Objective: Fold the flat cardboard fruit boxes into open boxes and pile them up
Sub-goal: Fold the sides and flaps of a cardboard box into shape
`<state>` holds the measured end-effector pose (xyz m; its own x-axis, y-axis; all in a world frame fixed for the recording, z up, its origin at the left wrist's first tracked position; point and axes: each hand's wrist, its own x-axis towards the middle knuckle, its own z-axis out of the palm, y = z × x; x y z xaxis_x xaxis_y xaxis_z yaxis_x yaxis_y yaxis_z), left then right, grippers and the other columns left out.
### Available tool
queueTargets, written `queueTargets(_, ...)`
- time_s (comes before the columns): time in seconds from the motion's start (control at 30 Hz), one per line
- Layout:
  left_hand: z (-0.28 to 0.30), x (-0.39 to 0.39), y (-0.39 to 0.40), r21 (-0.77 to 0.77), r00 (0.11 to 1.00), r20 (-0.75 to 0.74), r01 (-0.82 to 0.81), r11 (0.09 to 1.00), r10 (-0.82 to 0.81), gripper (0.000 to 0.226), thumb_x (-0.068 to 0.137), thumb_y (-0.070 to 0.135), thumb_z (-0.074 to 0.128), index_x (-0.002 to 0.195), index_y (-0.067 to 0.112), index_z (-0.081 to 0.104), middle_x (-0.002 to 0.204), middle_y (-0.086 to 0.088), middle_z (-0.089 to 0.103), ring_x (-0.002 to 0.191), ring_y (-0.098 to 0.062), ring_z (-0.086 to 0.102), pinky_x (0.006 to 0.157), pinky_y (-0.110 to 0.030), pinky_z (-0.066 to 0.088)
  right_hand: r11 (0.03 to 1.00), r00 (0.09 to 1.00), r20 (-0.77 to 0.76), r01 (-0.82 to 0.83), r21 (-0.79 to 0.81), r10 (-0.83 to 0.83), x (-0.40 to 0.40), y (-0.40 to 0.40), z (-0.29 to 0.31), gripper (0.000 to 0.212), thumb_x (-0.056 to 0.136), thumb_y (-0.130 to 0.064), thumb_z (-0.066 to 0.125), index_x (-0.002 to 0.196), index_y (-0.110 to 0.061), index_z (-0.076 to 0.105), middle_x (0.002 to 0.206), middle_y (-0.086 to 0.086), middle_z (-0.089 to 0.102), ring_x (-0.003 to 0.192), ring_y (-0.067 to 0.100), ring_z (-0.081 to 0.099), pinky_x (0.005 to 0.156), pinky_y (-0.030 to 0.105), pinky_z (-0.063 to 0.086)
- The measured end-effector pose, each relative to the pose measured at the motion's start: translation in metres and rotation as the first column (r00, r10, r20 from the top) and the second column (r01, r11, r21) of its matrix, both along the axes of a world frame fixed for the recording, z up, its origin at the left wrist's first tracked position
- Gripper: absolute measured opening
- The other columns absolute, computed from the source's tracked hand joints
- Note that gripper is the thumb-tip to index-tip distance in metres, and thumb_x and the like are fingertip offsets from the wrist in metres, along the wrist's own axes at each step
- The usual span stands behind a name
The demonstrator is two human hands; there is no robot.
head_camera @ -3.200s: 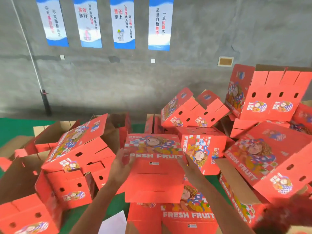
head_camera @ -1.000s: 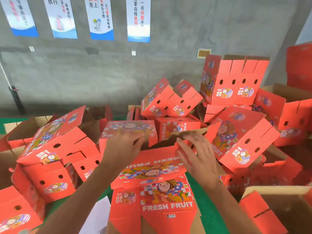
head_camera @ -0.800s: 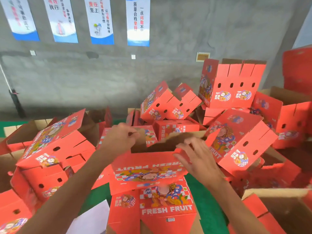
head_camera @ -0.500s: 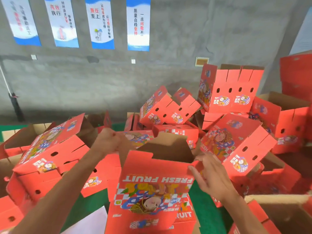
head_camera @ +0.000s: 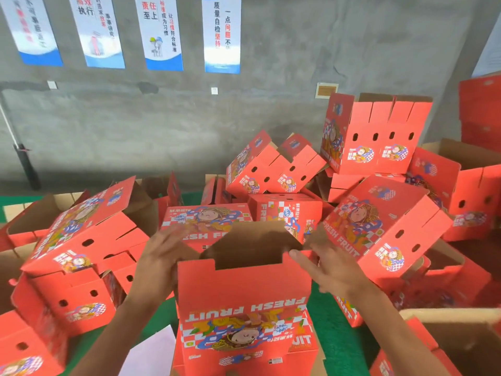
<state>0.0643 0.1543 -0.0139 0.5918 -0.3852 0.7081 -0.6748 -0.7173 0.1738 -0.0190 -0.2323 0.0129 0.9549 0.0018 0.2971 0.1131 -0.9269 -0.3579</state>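
Both sets of fingers are spread wide and gripping nothing — the left hand (head_camera: 160,256) lies flat against the left side of the half-opened red box (head_camera: 244,299), the right hand (head_camera: 325,267) reaches at its right top corner. The box stands upright on the green floor (head_camera: 339,332) — folded boxes (head_camera: 379,229) heaped behind.

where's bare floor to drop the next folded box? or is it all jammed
Little is free. One strip of green floor lies right of the held box, bordered by the right arm. A thinner strip runs between the left arm and the left pile, partly taken by white paper. Ahead of both hands, boxes are jammed up to the wall.
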Motion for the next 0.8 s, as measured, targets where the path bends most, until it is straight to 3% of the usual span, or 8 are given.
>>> queueTargets(0.17,-0.026,-0.014,0.025,-0.281,0.928,-0.313,0.113,0.953,-0.202,0.057,0.105,0.053,0.018,0.112,0.027,0.068,0.156,0.009,0.046,0.154,-0.023,0.022,0.116,-0.062,0.026,0.991,0.992,0.003,0.126,-0.039,-0.126,0.008,0.003,-0.026,0.051,0.094,-0.070,0.047,0.070,-0.025,0.050,0.071,-0.009,0.058,0.076,0.017,0.060,0.072,0.039,0.053)
queueTargets(0.27,-0.031,-0.022,0.018,-0.261,0.917,-0.377,0.029,0.965,-0.130,0.044,0.103,0.064,0.031,0.120,0.041,0.063,0.165,0.013,0.029,0.158,-0.018,0.001,0.121,-0.061,0.015,0.994,0.994,0.011,0.108,0.030,-0.109,0.007,0.006,-0.029,0.034,0.094,-0.061,0.058,0.081,-0.030,0.054,0.085,-0.013,0.062,0.082,0.017,0.060,0.071,0.038,0.051)
queueTargets(0.37,-0.036,-0.024,0.003,-0.147,0.915,-0.403,-0.101,0.984,0.033,0.042,0.097,0.065,0.050,0.133,0.045,0.059,0.169,0.019,0.000,0.157,-0.013,-0.010,0.123,-0.052,0.012,0.996,0.995,0.069,0.075,0.050,-0.079,0.010,0.006,-0.035,0.036,0.096,-0.051,0.064,0.125,-0.031,0.054,0.148,-0.012,0.049,0.127,0.012,0.055,0.099,0.036,0.050)
queueTargets(0.47,-0.030,-0.027,-0.016,-0.220,0.868,-0.497,-0.102,0.970,-0.021,0.057,0.097,0.043,0.058,0.151,0.028,0.046,0.167,0.022,-0.012,0.157,-0.010,0.000,0.122,-0.051,0.030,0.976,0.979,0.205,-0.060,0.209,0.016,0.011,0.009,-0.042,0.073,0.096,-0.029,0.070,0.156,-0.031,0.028,0.171,-0.018,-0.003,0.157,0.008,0.011,0.115,0.035,0.033)
queueTargets(0.53,-0.025,-0.030,-0.032,-0.251,0.898,-0.439,-0.094,0.964,-0.026,0.071,0.099,0.025,0.062,0.160,0.023,0.026,0.167,0.023,-0.016,0.157,-0.011,0.009,0.119,-0.046,0.037,0.958,0.964,0.264,-0.112,0.263,0.041,0.011,0.011,-0.046,0.091,0.094,-0.015,0.071,0.162,-0.035,0.015,0.171,-0.017,-0.009,0.155,0.018,0.027,0.105,0.040,0.048)
queueTargets(0.63,-0.011,-0.034,-0.058,-0.273,0.935,-0.356,-0.108,0.956,0.004,0.100,0.091,0.005,0.069,0.162,0.035,0.006,0.168,0.017,-0.019,0.144,-0.029,0.043,0.090,-0.032,0.054,0.989,0.957,0.290,-0.055,0.137,0.013,0.013,0.013,-0.042,0.101,0.086,-0.005,0.069,0.162,-0.040,0.012,0.170,-0.014,0.007,0.099,0.022,0.068,0.060,0.030,0.058)
queueTargets(0.73,-0.009,-0.030,-0.072,-0.318,0.950,-0.310,-0.140,0.938,0.037,0.112,0.084,-0.008,0.068,0.160,0.045,0.004,0.169,0.016,-0.012,0.116,-0.030,0.064,0.056,-0.016,0.046,0.999,0.973,0.227,-0.038,0.026,0.031,0.019,0.009,-0.035,0.087,0.087,-0.015,0.069,0.158,-0.040,0.026,0.136,-0.012,0.049,0.107,0.010,0.057,0.085,0.018,0.043)
queueTargets(0.8,-0.013,-0.026,-0.073,-0.437,0.952,-0.303,-0.172,0.883,0.036,0.108,0.088,-0.011,0.061,0.159,0.048,0.005,0.169,0.016,0.005,0.123,-0.016,0.057,0.072,-0.021,0.055,0.998,0.979,0.195,-0.068,0.006,0.065,0.026,0.002,-0.030,0.065,0.090,-0.023,0.069,0.148,-0.035,0.044,0.132,-0.011,0.052,0.123,0.013,0.052,0.104,0.023,0.040)
